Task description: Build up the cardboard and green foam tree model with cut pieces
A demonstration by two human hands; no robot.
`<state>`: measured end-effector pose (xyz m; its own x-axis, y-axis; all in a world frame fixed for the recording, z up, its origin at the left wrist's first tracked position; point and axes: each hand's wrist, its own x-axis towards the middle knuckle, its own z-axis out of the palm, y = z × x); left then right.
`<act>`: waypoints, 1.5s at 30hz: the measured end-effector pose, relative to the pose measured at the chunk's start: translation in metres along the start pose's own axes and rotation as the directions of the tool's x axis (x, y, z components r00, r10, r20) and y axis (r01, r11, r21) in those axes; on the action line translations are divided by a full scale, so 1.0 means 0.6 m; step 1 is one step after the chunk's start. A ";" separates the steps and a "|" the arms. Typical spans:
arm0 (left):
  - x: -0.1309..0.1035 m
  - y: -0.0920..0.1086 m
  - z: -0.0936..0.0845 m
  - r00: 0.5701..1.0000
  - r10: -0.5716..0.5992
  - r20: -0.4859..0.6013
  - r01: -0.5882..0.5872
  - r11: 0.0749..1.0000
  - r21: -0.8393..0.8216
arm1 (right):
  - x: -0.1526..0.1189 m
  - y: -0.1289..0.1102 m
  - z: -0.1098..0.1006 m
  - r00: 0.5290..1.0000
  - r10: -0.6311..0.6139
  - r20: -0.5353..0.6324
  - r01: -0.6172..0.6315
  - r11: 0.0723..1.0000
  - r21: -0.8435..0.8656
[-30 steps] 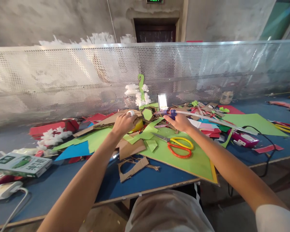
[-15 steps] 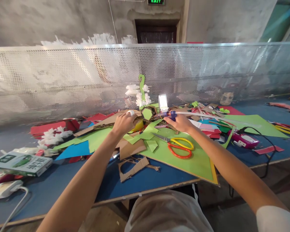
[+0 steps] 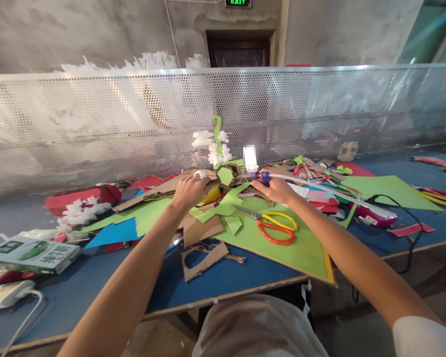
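Observation:
My right hand (image 3: 273, 187) is closed around a purple-blue hot glue gun (image 3: 255, 176). A long, clear glue stick (image 3: 319, 185) runs out of its back to the right. The gun's tip is close to a cardboard hexagon with a green face (image 3: 225, 175). Curled fingers of my left hand (image 3: 190, 191) are at the hexagon's left side and seem to grip its cardboard edge; the fingertips are partly hidden. Something white (image 3: 199, 174) wraps one finger. Behind the hexagon stands a green curled strip (image 3: 217, 134) with white tufts (image 3: 219, 153).
Scissors with yellow and orange handles (image 3: 277, 228) lie on green card (image 3: 297, 255). Cardboard offcuts (image 3: 204, 263), a blue sheet (image 3: 113, 233), a milk carton (image 3: 33, 254) and a magenta device (image 3: 377, 215) with a black cable lie around. A perforated metal screen (image 3: 134, 114) borders the table's back.
The far end of the glue stick has swung lower, now across the magenta device. Both hands keep nearly the same place; the view has shifted slightly.

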<state>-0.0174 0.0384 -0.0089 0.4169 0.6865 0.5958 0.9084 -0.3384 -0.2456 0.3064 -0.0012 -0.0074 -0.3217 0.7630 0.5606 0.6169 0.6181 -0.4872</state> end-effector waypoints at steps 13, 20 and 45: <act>0.000 -0.001 -0.001 1.000 -0.028 0.009 0.028 1.000 0.002 | 0.000 -0.003 0.003 0.999 0.000 -0.036 -0.003 0.996 -0.090; 0.000 -0.001 -0.004 0.999 -0.036 0.024 0.036 0.999 0.024 | 0.001 -0.003 0.000 0.999 -0.025 -0.037 0.021 0.995 -0.093; -0.001 -0.001 -0.009 0.996 -0.086 0.034 0.087 0.996 -0.030 | -0.002 0.000 -0.006 0.998 -0.056 -0.025 0.054 0.997 -0.062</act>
<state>-0.0181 0.0351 -0.0050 0.3383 0.7345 0.5883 0.9397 -0.2968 -0.1699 0.3094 -0.0030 -0.0055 -0.3381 0.7223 0.6033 0.6419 0.6458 -0.4134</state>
